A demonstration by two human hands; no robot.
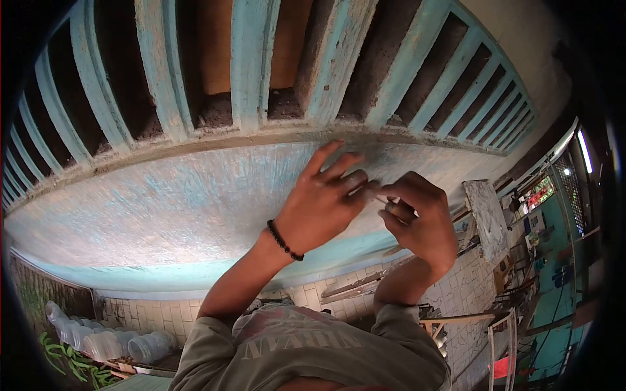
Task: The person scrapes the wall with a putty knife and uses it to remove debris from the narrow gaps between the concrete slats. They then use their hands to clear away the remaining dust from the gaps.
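My left hand (326, 199), with a black beaded bracelet (284, 241) on its wrist, is raised before the wall. Its outer fingers are spread and bent, while those nearest my right hand come together in a pinch; whatever they hold is blurred. My right hand (422, 218) is curled, its fingertips meeting those of the left. A small, thin, pale piece (385, 200) shows at the right fingertips, too small to name. Behind both hands is a worn wall (195, 202) with patchy pale blue paint, below weathered turquoise slats (253, 65).
Clear plastic containers (104, 342) stand at lower left beside green leaves (72, 365). Wooden strips (355, 287) lie on the tiled floor (153, 313). To the right are an upright worn board (486, 218), a wooden frame (492, 339) and a turquoise wall (554, 287).
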